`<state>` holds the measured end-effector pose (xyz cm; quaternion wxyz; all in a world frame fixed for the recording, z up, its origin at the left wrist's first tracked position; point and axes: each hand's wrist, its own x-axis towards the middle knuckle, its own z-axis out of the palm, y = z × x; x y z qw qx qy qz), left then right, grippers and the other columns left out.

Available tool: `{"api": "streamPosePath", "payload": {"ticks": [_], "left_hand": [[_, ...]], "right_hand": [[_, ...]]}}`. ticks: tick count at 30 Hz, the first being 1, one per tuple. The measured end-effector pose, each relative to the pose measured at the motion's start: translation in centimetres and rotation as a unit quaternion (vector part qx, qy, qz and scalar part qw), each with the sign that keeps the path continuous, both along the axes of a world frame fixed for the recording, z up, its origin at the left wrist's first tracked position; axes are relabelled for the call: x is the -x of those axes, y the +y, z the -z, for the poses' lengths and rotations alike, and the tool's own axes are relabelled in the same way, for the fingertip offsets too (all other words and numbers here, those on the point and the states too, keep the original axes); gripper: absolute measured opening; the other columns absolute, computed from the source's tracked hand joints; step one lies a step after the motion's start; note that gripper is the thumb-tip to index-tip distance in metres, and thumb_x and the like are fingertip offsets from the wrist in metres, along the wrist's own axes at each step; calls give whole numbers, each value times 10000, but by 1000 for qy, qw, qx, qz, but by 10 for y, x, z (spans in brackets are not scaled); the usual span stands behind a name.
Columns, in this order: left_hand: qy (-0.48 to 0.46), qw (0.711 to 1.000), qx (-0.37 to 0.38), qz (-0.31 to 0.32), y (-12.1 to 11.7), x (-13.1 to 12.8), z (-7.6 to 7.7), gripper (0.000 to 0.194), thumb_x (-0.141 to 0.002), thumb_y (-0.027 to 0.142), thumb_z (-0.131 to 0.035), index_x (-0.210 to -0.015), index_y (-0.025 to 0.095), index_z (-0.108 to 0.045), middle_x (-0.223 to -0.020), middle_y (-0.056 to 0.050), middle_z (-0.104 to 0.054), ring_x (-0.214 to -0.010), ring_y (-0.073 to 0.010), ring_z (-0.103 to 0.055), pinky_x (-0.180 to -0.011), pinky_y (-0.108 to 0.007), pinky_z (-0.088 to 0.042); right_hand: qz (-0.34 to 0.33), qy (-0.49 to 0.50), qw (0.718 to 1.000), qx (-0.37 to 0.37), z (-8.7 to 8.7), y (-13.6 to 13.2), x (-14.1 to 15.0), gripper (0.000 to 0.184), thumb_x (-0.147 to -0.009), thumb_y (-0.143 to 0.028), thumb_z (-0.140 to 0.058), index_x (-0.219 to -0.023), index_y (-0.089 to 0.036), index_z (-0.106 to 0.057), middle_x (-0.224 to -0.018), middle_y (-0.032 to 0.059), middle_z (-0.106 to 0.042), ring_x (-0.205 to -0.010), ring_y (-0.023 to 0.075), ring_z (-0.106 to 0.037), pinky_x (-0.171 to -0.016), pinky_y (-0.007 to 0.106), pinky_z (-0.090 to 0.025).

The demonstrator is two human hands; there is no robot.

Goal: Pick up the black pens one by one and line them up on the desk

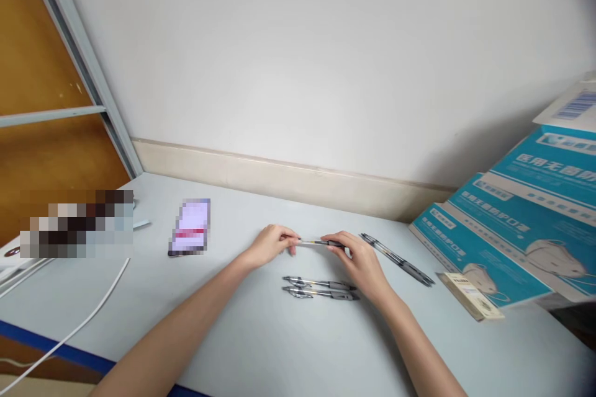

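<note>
Between my two hands a clear and black pen [314,242] lies level across the view, a little above or on the tabletop; I cannot tell which. My left hand [271,245] pinches its left end, fingertips closed. The fingers of my right hand [356,254] close on the dark grip at the other end. Just below, two similar pens [321,293] lie side by side on the table, their right tips close to my right wrist. To the right of my right hand, more pens [398,260] rest together at a slant.
Teal mask boxes [503,211] stand at the right, with a small cream box [470,298] before them. A phone [190,226], blurred out, lies on the pale table [242,347] at left. A white cable [100,304] crosses the left edge. A wall [302,74] rises behind.
</note>
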<state>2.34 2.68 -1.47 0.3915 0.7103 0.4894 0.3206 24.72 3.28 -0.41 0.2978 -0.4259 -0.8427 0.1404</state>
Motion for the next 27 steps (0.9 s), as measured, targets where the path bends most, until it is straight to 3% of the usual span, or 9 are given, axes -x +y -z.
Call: {"api": "streamPosePath", "payload": {"ticks": [3,8,11,15,18,21,23,27], "left_hand": [[-34,998,-13,-46,0,-2,-2,347,-743,402,-562,-965,150,-647,-732,-31,-670,-661,-119,-547,-642,-222,-399],[8,999,19,28,-1,-1,0,382,-821,445,-438,-863,135,-657,-640,-21,-644,-598,-119,-538,-604,-226,-402],[79,994,-76,-4,-6,-2,-4,258,-817,344,-478,-877,176,-665,-727,-21,-665,-710,-139,-580,-680,-225,-405],[162,965,-201,-35,-14,-5,-13,263,-853,289,-426,-971,232,-654,-908,-35,-668,-825,-155,-581,-722,-228,-389],[153,976,-153,-39,-16,-6,-16,321,-870,387,-393,-1040,243,-625,-817,0,-679,-745,-139,-586,-702,-222,-395],[169,981,-96,-4,-14,-6,-12,324,-885,386,-365,-933,231,-645,-664,37,-657,-657,-117,-578,-653,-205,-391],[213,967,-138,4,-14,-7,-8,276,-881,342,-398,-880,215,-643,-706,21,-659,-677,-115,-578,-647,-202,-389],[271,928,-255,-31,-16,-8,-8,256,-891,293,-392,-978,204,-616,-879,-42,-659,-816,-145,-582,-715,-234,-402]], "right_hand": [[2,-15,1000,11,2,1,-1,316,-880,-380,-380,-998,-228,-630,-907,62,-641,-805,203,-593,-727,312,-439],[-6,-38,999,23,0,-1,0,366,-885,-401,-356,-1054,-230,-632,-885,69,-654,-797,212,-602,-719,312,-436],[-2,-42,997,57,-2,-3,1,393,-889,-411,-330,-1032,-222,-643,-901,66,-670,-800,216,-606,-729,317,-439],[18,-35,994,101,-3,-2,-1,437,-889,-433,-301,-919,-198,-669,-804,54,-680,-725,211,-604,-688,311,-441],[17,-15,996,92,-2,0,-3,407,-878,-430,-333,-925,-195,-662,-894,60,-682,-802,215,-607,-748,317,-432],[10,-19,997,78,-2,-1,-3,381,-871,-419,-354,-953,-200,-655,-1003,67,-665,-907,225,-594,-800,320,-410],[15,-40,995,86,-2,-2,-3,403,-880,-423,-321,-925,-204,-656,-947,61,-673,-869,223,-596,-760,316,-408],[26,-50,992,115,-4,-3,-3,475,-890,-446,-252,-827,-191,-649,-690,35,-645,-648,190,-563,-623,287,-386]]}}
